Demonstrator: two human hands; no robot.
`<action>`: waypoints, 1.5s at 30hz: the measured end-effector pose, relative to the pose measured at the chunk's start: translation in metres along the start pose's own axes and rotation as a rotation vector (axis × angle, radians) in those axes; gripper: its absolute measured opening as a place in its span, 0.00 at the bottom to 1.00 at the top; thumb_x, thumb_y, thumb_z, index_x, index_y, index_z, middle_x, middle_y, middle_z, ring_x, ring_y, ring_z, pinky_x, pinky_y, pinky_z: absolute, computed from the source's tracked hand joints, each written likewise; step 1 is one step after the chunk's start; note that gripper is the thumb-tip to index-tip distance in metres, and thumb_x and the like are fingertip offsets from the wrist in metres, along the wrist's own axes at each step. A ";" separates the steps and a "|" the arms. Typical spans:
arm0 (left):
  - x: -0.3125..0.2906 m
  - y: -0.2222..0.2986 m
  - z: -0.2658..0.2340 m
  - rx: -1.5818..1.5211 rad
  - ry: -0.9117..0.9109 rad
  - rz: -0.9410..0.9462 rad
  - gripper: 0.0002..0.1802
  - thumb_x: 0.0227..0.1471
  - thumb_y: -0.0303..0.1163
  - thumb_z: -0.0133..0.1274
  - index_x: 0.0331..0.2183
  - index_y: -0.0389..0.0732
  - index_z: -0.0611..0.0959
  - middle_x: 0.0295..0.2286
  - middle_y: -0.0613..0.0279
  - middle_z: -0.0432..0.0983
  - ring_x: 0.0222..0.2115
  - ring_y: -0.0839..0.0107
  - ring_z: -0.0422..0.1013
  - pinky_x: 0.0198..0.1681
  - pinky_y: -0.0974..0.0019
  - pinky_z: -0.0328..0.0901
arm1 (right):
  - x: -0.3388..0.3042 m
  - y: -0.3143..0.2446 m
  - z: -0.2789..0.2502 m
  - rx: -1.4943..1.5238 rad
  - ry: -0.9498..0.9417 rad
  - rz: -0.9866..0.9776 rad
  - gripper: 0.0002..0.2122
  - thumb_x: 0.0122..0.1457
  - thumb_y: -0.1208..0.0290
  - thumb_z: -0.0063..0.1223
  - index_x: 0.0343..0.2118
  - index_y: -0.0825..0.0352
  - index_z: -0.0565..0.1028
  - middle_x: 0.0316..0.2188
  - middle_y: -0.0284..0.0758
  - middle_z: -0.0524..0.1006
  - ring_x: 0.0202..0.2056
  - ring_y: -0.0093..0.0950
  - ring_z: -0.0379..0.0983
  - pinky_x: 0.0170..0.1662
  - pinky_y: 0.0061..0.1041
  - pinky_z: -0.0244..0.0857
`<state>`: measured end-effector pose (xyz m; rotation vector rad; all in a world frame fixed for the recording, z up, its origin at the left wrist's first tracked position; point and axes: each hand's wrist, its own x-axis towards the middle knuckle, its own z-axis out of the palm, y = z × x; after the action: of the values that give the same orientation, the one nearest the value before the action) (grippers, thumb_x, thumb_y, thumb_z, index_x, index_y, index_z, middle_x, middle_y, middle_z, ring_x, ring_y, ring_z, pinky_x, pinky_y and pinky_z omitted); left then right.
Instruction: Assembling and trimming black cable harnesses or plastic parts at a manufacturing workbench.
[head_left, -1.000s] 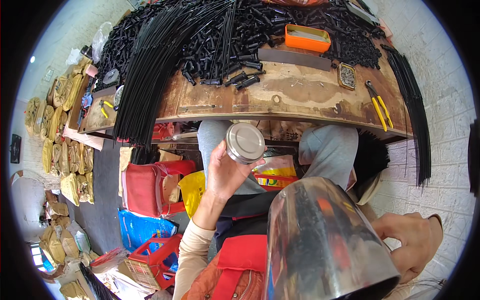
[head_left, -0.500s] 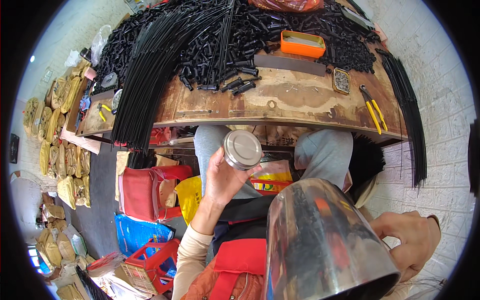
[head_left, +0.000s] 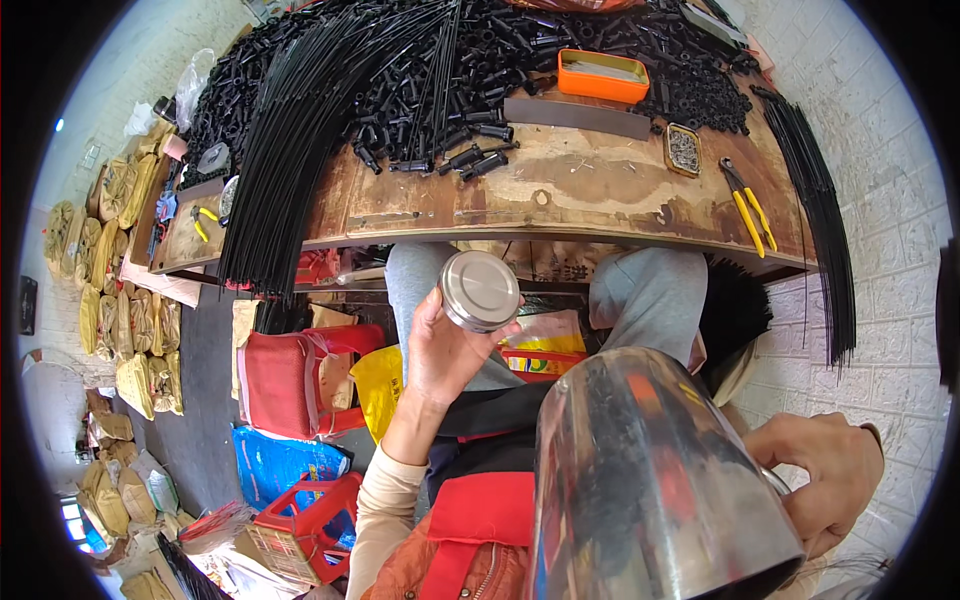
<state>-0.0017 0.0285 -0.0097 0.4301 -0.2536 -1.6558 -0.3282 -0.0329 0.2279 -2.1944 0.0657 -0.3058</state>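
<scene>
My left hand (head_left: 442, 362) is closed around the edge of a round, brushed-metal lid (head_left: 481, 289), its flat top facing up, held over my lap. Close to the camera, at the lower right, a large shiny steel mug (head_left: 645, 470) tilts toward me, its dark rim at the lower edge of the picture. My right hand (head_left: 828, 475) grips the mug's handle with curled fingers, the handle being mostly hidden by them. What the mug contains is out of sight. Both hands are apart from the worktable.
On the wooden table (head_left: 590, 205) lie heaps of black plastic parts (head_left: 400, 110), a bundle of black rods (head_left: 290, 180), an orange tin (head_left: 603, 78), a small tray of metal bits (head_left: 683, 150) and yellow-handled pliers (head_left: 748, 212). A red chair (head_left: 285, 385) stands left; wrapped packages (head_left: 130, 300) line the far left.
The mug and lid have barely moved; the lid sits slightly higher and farther left in the picture. The table has shifted slightly upward in view. Both hands keep their holds.
</scene>
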 end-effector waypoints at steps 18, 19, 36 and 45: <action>-0.002 0.000 -0.003 -0.010 0.008 0.000 0.32 0.55 0.54 0.49 0.55 0.46 0.70 0.52 0.56 0.70 0.52 0.52 0.68 0.50 0.51 0.65 | -0.009 0.000 -0.001 -0.012 0.043 -0.002 0.16 0.57 0.55 0.58 0.28 0.67 0.79 0.35 0.53 0.75 0.25 0.33 0.75 0.24 0.22 0.70; -0.001 0.000 -0.003 -0.018 0.012 -0.005 0.32 0.55 0.54 0.49 0.55 0.46 0.70 0.52 0.56 0.70 0.52 0.52 0.68 0.50 0.51 0.65 | -0.008 -0.001 -0.002 -0.035 0.018 0.004 0.17 0.57 0.55 0.58 0.29 0.67 0.79 0.35 0.52 0.75 0.25 0.33 0.75 0.24 0.22 0.70; 0.002 0.000 -0.003 0.027 -0.013 0.014 0.32 0.56 0.54 0.49 0.55 0.45 0.70 0.52 0.56 0.70 0.52 0.53 0.68 0.49 0.51 0.66 | -0.023 -0.003 0.008 0.498 0.000 0.693 0.19 0.44 0.63 0.70 0.39 0.69 0.80 0.30 0.41 0.81 0.29 0.28 0.80 0.33 0.22 0.72; 0.001 0.001 -0.005 0.018 -0.007 0.039 0.31 0.56 0.54 0.49 0.55 0.45 0.70 0.52 0.55 0.70 0.52 0.52 0.68 0.50 0.51 0.66 | 0.006 -0.014 0.022 -0.235 0.426 0.123 0.15 0.54 0.55 0.60 0.24 0.62 0.77 0.24 0.43 0.77 0.20 0.29 0.75 0.21 0.23 0.68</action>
<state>0.0011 0.0277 -0.0134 0.4300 -0.2809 -1.6178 -0.3178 -0.0085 0.2279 -2.3067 0.4916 -0.7215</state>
